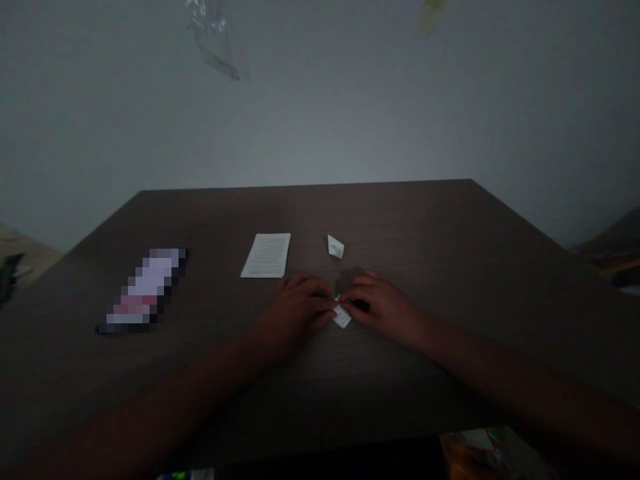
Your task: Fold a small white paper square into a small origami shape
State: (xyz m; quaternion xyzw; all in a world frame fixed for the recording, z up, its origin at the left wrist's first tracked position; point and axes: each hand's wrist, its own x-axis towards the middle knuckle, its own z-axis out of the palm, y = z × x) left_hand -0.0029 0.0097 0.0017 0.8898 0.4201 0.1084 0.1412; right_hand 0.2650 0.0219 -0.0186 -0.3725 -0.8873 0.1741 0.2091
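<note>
Between my two hands lies a small folded piece of printed paper (342, 317) on the dark wooden table. My left hand (303, 307) presses its fingertips on the paper's left side. From the other side, my right hand (377, 303) pinches the paper near its upper part, thumb and fingers close together. The fingers hide much of the paper's upper half. Just beyond my hands sits another small folded paper piece (335, 247). A stack of printed paper sheets (267, 255) rests beyond my left hand.
A phone (145, 290), blurred into blocks, lies at the left of the table (425, 220). The table's far edge meets a pale wall (320, 100). A clear plastic bag (215, 40) hangs there. Colourful items (490, 453) show below the near edge.
</note>
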